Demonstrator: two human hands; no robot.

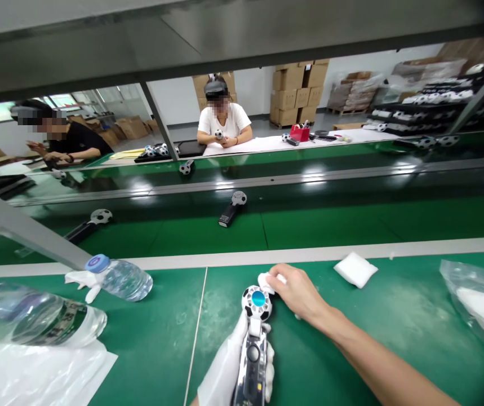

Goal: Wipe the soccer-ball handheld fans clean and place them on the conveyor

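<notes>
My left hand [231, 366], in a white glove, grips the dark handle of a hand-held fan [255, 332] with a soccer-ball patterned head and a blue centre. The fan points away from me over the green table [351, 349]. My bare right hand [294, 290] pinches a small white cloth [267, 280] against the upper right side of the fan's head.
A folded white pad [355, 269] lies at right, a clear plastic bag [480, 304] at far right. Two water bottles [119, 277] [34, 316] lie at left. Similar fans [232, 208] [87, 224] ride the conveyor belt. Two people sit across it. Cardboard boxes stand behind.
</notes>
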